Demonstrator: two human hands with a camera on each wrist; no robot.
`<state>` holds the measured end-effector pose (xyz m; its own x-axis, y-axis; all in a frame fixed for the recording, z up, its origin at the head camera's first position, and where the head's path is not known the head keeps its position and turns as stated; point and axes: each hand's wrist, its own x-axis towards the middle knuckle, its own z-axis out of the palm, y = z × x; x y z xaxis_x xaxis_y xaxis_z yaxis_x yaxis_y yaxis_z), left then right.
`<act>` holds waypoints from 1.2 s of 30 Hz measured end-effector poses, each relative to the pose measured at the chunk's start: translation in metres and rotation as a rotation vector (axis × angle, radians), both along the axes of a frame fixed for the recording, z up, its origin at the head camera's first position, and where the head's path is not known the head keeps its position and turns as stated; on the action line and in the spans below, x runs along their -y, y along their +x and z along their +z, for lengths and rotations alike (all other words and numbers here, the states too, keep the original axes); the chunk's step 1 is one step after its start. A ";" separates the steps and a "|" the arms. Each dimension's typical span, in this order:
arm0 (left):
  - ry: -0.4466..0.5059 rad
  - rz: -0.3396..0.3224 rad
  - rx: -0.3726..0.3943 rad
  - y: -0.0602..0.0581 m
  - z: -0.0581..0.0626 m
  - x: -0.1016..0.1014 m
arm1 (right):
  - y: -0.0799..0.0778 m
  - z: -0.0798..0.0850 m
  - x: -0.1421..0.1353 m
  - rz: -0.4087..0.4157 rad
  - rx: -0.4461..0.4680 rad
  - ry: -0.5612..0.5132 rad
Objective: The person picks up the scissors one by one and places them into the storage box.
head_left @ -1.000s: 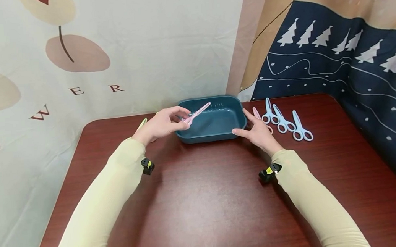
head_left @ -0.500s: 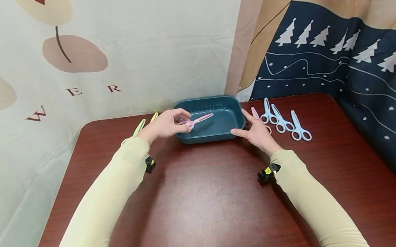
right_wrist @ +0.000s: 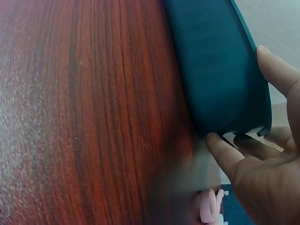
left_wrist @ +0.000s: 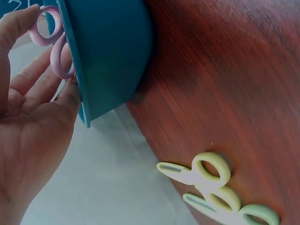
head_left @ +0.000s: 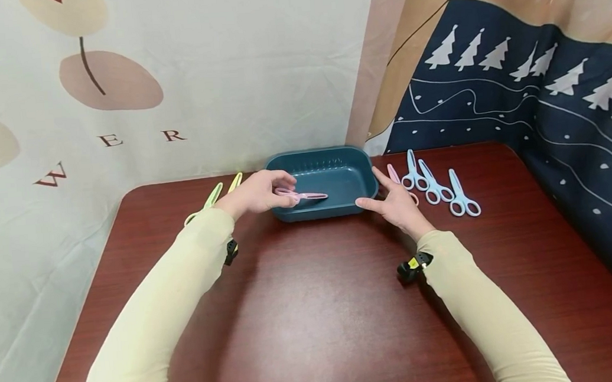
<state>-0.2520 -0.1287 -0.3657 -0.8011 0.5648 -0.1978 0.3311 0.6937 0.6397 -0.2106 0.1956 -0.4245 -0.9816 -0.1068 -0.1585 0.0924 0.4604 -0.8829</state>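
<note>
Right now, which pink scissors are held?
The pair in the left hand, blades inside the container; the other pair lies on the table by the right hand.

A tree-printed navy cloth (head_left: pixel 518 105) hangs beside the reddish-brown table (head_left: pixel 325 308).

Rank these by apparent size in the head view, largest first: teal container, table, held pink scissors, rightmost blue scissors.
1. Table
2. Teal container
3. Held pink scissors and rightmost blue scissors: unranked, since they look similar in length and the pink pair is partly hidden.
</note>
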 end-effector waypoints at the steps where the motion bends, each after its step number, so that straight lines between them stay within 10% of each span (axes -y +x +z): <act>1: -0.006 -0.005 0.001 0.000 0.001 0.000 | 0.000 0.000 0.000 0.000 0.001 -0.001; 19: -0.129 -0.003 0.037 -0.007 -0.003 -0.009 | -0.002 -0.001 0.001 0.006 -0.002 0.002; 36: 0.005 0.055 -0.039 -0.004 -0.009 0.003 | -0.001 -0.003 0.000 -0.021 0.010 -0.004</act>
<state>-0.2559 -0.1318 -0.3749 -0.8383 0.5202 -0.1629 0.3172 0.7086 0.6303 -0.2116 0.1957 -0.4279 -0.9820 -0.0871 -0.1675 0.1103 0.4549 -0.8837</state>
